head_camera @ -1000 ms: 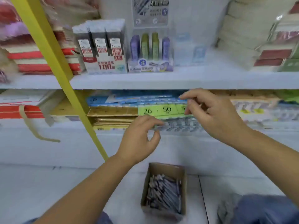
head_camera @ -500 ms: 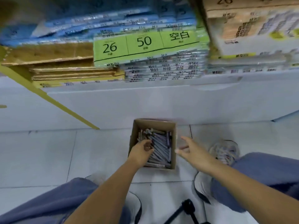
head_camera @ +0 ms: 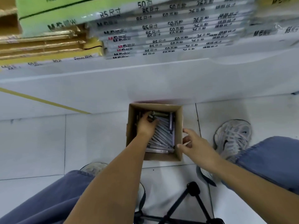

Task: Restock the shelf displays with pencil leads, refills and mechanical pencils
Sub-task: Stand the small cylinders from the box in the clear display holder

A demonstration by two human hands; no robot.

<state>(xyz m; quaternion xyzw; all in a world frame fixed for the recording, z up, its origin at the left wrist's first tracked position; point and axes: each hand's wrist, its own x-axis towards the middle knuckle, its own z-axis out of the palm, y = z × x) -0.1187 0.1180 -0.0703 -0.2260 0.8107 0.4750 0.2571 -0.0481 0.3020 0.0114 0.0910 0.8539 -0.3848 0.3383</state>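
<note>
Box [head_camera: 161, 156] top open, shelf [head_camera: 145, 81] — just behind

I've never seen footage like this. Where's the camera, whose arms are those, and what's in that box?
There is no machine here. A person wears the camera on the head, and it looks down at their own arms. A cardboard box stands on the tiled floor, below a shelf of stacked paper packs. The box holds slim grey sticks. The left hand is inside, fingers curled around a few. The right hand is open beside the box's right wall.
</note>
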